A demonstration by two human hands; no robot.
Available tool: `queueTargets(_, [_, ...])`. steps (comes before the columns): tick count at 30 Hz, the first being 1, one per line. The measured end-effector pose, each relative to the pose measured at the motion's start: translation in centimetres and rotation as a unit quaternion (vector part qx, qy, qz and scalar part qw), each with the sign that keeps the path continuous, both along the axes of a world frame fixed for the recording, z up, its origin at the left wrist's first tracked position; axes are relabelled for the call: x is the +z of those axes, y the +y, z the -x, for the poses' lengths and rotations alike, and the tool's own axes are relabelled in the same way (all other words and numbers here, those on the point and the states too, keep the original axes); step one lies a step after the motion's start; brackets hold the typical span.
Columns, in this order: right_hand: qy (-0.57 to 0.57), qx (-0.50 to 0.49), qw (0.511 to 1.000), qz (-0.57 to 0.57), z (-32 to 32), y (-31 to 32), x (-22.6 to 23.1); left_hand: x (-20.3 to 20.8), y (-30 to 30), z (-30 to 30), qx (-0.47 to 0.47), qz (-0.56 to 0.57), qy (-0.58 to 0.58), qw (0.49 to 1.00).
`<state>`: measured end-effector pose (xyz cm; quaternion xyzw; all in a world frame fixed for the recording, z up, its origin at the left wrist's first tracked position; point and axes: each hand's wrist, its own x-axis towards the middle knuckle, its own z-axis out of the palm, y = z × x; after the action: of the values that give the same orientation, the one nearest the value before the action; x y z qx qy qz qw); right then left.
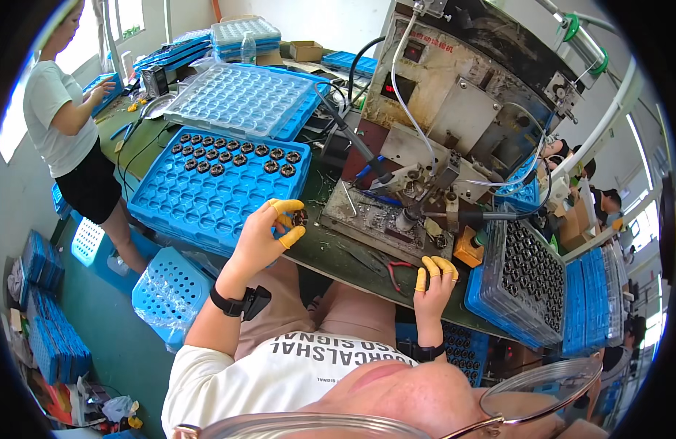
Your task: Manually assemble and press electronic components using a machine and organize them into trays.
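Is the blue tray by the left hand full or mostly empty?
Mostly empty. The blue tray has small dark round parts only in its far rows.

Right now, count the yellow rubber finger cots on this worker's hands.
6 visible: three on the left hand, three on the right hand; others may be hidden.

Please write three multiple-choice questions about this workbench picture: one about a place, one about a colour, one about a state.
1. Where is the small dark round part?
A. in the left hand
B. on the floor
C. in the right hand

2. What colour are the finger covers?
A. green
B. yellow
C. white

3. How full is the blue tray near the left hand?
A. completely full
B. holds no parts
C. only far rows filled

A: the left hand pinches the part.
B: the finger covers are yellow.
C: the blue tray is mostly bare.
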<state>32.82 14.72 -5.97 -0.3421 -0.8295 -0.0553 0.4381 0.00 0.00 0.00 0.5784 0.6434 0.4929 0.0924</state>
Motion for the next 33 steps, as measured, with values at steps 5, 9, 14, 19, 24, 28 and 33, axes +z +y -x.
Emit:
queueTargets(5, [-0.011,-0.013,1.0,-0.001,-0.3,-0.4,0.4,-0.6,-0.1,-0.5,0.033,-0.069,-0.078,0.994])
queueTargets(9, [-0.01,-0.013,1.0,-0.005,-0.1,-0.2,0.2,-0.6,0.2,-0.4,0.055,-0.102,-0.062,0.991])
queueTargets(14, [-0.012,-0.016,1.0,0.0,-0.2,-0.2,0.1,-0.6,0.0,-0.6,0.056,-0.073,-0.094,0.991])
queueTargets(19, [-0.008,-0.018,1.0,-0.001,-0.3,-0.4,0.3,-0.2,-0.3,-0.5,0.048,-0.059,-0.034,0.997])
queueTargets(24, [-0.008,-0.021,1.0,0.005,-0.3,-0.4,0.1,-0.4,0.0,-0.7,0.059,-0.072,-0.043,0.995])
queueTargets(28, [0.002,-0.018,1.0,0.001,-0.2,-0.4,0.4,-0.6,0.1,-0.4,0.04,-0.065,-0.037,0.996])
queueTargets(33, [0.169,0.032,0.981,0.088,-0.4,0.2,0.8,-0.8,0.3,-0.2,0.042,-0.066,-0.013,0.997])
